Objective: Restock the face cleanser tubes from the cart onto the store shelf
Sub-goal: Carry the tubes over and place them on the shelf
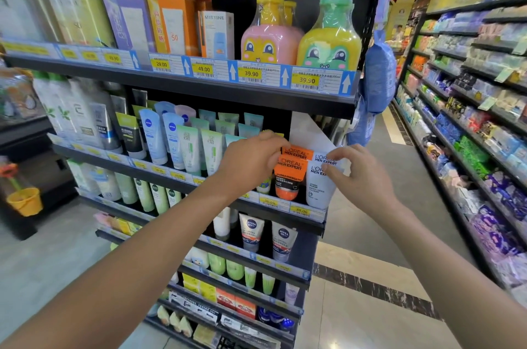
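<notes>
Orange L'Oreal Men Expert tubes (288, 177) and white L'Oreal Men Expert tubes (318, 191) stand cap-down at the right end of the second shelf (285, 210). My left hand (251, 161) pinches the top of an orange tube in the back row. My right hand (349, 169) pinches the top edge of a white tube beside it. A white divider panel (306, 131) rises behind the tubes. The cart is out of view.
Nivea and green tubes (182, 146) fill the shelf to the left. Cartoon bottles (328, 34) stand on the shelf above, Nivea Men tubes (266, 234) below. A blue bag (376, 72) hangs at the shelf end. An aisle (379, 220) and another shelving run (470, 120) lie to the right.
</notes>
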Demonstrator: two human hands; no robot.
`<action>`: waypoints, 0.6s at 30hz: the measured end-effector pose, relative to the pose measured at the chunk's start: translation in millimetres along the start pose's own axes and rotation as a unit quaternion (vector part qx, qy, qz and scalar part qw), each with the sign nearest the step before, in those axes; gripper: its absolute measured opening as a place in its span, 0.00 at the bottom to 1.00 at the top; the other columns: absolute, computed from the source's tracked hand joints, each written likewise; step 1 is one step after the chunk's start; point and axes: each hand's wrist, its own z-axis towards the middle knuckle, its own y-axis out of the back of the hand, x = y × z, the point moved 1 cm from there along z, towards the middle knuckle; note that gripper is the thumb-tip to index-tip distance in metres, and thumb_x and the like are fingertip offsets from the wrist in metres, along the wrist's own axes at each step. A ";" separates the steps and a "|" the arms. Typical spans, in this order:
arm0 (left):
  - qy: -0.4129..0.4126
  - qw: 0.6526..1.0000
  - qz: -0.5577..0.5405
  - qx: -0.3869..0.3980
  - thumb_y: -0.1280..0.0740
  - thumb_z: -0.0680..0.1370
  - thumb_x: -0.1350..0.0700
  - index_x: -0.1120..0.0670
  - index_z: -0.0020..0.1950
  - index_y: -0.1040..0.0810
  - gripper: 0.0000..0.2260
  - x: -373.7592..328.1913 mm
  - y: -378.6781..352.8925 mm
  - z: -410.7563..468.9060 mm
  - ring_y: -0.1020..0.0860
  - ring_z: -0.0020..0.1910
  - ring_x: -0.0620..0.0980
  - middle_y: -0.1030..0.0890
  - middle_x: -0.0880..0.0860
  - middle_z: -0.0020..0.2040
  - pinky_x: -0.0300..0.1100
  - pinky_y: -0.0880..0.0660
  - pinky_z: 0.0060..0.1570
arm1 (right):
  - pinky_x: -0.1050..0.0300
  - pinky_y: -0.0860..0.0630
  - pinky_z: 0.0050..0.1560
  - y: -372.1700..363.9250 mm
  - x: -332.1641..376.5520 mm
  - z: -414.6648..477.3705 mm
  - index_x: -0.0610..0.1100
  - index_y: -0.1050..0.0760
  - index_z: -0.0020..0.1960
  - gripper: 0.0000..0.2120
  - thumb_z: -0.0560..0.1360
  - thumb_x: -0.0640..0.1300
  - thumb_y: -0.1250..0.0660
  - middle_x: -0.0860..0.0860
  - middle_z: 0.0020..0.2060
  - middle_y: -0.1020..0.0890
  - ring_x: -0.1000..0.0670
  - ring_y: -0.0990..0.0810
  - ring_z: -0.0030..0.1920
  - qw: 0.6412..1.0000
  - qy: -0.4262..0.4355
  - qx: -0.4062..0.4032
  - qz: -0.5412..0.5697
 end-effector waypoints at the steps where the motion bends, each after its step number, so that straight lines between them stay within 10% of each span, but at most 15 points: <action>1: 0.001 1.000 0.013 -0.018 0.34 0.83 0.54 0.44 0.63 0.19 0.11 5.4 2.9 -2.9 0.21 0.54 0.50 0.19 0.44 0.59 0.42 0.28 0.38 | 0.62 0.30 0.42 -0.8 4.1 1.7 0.57 0.22 0.58 0.10 0.78 0.56 0.31 0.60 0.53 0.26 0.57 0.25 0.49 1.000 0.018 -0.012 -0.006; 10: -0.023 0.991 0.106 0.076 0.34 0.82 0.42 0.45 0.72 0.26 0.20 53.2 17.4 11.7 0.29 0.70 0.54 0.22 0.47 0.69 0.55 0.33 0.63 | 0.43 0.26 0.61 -26.3 56.4 28.1 0.55 0.20 0.63 0.15 0.80 0.56 0.36 0.56 0.59 0.17 0.50 0.23 0.61 0.979 0.117 0.029 -0.167; 18: -0.088 0.983 0.044 0.155 0.36 0.81 0.39 0.40 0.65 0.20 0.15 81.2 12.0 37.9 0.22 0.60 0.53 0.16 0.48 0.57 0.55 0.33 0.63 | 0.53 0.27 0.61 -36.1 76.8 35.2 0.53 0.18 0.62 0.13 0.83 0.53 0.38 0.57 0.58 0.16 0.51 0.20 0.56 0.964 0.008 0.134 -0.229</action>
